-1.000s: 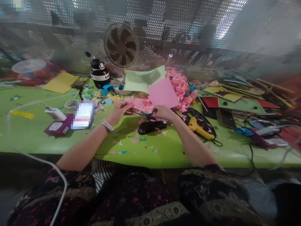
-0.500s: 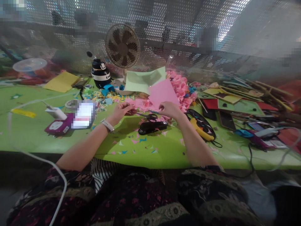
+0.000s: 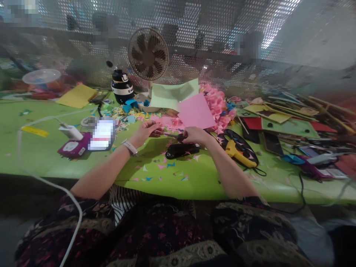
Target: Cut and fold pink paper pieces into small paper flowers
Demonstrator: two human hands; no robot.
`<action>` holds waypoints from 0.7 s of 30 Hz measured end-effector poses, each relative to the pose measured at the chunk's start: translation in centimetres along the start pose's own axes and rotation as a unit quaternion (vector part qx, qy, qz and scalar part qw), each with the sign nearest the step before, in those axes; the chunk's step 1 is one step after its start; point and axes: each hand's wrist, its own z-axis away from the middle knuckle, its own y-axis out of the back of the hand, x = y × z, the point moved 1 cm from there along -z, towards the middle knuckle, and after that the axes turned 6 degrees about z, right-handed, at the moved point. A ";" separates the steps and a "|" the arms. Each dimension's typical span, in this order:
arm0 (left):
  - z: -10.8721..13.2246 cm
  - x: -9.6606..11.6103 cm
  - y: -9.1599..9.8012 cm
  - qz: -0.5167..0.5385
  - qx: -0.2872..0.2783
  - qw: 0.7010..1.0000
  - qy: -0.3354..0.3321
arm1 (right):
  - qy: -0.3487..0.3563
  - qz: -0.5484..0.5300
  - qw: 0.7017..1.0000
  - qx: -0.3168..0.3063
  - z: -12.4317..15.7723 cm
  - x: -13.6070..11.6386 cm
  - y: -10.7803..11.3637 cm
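Observation:
My left hand hovers over the green table with its fingers pinched on a small pink paper piece. My right hand is curled close beside it, fingers over the dark handles of the scissors, whose blades point towards the left hand. A black stapler lies just in front of both hands. A large pink sheet leans behind my right hand, with a pale green sheet behind that.
Paper scraps litter the table around the hands. A desk fan and a black bottle stand at the back. A phone and a charger lie to the left, a yellow glue gun and pink paper flowers to the right.
My right hand came back from the edge of the pink sheet and closed over the scissors that lay on the table. My left hand stayed pinched on the pink piece.

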 end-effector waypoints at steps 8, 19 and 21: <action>-0.1 0.1 0.2 0.044 0.000 0.999 -0.010 | -0.005 -0.036 0.999 0.021 -0.1 1.9 0.0; -0.1 0.4 0.3 0.090 0.012 0.995 -0.029 | 0.020 -0.330 0.943 0.036 0.4 3.0 1.6; 0.0 0.5 0.2 0.087 0.021 0.996 -0.019 | 0.025 -0.391 0.920 0.022 0.8 2.3 1.7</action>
